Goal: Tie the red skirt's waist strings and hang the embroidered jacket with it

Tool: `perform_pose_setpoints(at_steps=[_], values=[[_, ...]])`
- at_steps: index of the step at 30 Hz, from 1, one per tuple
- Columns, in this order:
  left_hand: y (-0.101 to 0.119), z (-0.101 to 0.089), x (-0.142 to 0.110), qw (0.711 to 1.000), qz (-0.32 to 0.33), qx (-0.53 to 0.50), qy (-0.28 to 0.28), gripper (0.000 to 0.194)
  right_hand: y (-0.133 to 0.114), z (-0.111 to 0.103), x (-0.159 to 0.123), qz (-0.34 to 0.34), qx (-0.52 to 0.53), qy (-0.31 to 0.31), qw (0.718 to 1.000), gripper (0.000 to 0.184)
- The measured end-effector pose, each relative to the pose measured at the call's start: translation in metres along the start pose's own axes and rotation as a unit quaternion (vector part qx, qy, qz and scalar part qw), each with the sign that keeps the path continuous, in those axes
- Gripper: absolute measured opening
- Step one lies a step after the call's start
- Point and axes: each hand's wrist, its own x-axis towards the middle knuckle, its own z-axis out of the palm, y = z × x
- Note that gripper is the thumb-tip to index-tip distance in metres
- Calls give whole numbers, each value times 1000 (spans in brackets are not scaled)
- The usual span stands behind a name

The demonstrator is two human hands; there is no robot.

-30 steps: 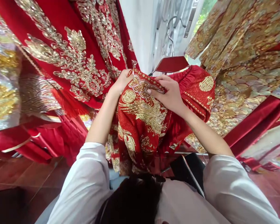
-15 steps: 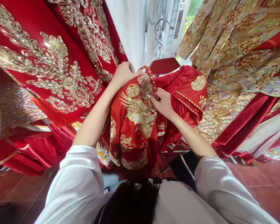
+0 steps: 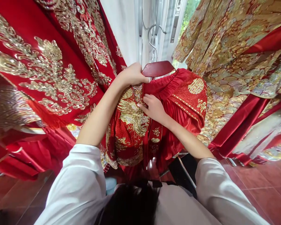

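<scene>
In front of me a red jacket (image 3: 133,120) with gold phoenix embroidery hangs on a dark red hanger (image 3: 158,68) with a metal hook. Its left part is on the hanger, and the right part lies open, showing a shiny red lining. My left hand (image 3: 134,74) grips the jacket's collar edge right beside the hanger, thumb pointing right. Lower down, my right hand (image 3: 153,107) pinches the jacket's front edge, fingers curled over the trim. A round gold emblem (image 3: 196,86) shows on the right shoulder.
A red gown (image 3: 67,62) with silver-gold beading hangs close on the left. Gold scale-patterned garments (image 3: 227,72) hang on the right. Behind the hanger stands a white door frame (image 3: 176,28) with a latch. Red floor tiles (image 3: 259,193) show below.
My left hand has moved right along the collar to the hanger, folding the jacket's edge under it. My right hand has shifted slightly left and down. The whole view has shifted a little.
</scene>
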Motion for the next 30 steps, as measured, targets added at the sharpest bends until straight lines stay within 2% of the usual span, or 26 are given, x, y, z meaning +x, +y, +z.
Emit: perform_pose_setpoints(at_steps=[2, 4, 6, 7, 9, 12, 14, 16, 19, 21, 23, 24, 26, 30], values=[[1, 1, 2, 998, -10, 56, -35, 32, 2, -21, 3, -10, -22, 17, 1000, 30], [1, 0, 1, 997, -6, 59, -52, 25, 18, -48, 9, 7, -35, 92, 995, 34], [0, -1, 0, 997, -17, 41, -57, 20, 46, -73, 18, 52, -55, 183, 980, 38], [-1, -2, 2, 997, -32, 39, -61, 18, 63, -83, 23, 75, -65, 209, 973, 42], [-3, -2, 8, 996, -57, 31, -64, 16, 92, -96, 29, 108, -70, 215, 968, 48], [-7, -4, 23, 997, -52, -16, -53, 15, 111, -106, 34, 131, -48, 170, 976, 50], [-11, -6, 33, 997, -40, -46, -53, 15, 107, -112, 37, 152, -22, 133, 979, 48], [-16, -6, 40, 996, -22, -71, -54, 14, 97, -120, 46, 202, 37, 55, 977, 46], [-24, -5, 42, 994, -1, -101, -42, 14, 91, -130, 69, 265, 149, -113, 946, 41], [-27, -3, 40, 994, 1, -102, -41, 15, 96, -132, 88, 250, 226, -229, 913, 40], [-29, -1, 39, 993, 6, -102, -51, 17, 106, -128, 103, 218, 288, -309, 880, 43], [-30, -1, 38, 993, 10, -106, -57, 19, 111, -124, 108, 208, 308, -330, 868, 45], [-31, 0, 39, 991, 18, -119, -62, 21, 118, -116, 113, 196, 315, -326, 869, 49], [-35, 0, 42, 987, 28, -153, -30, 21, 125, -103, 114, 164, 253, -261, 917, 53]])
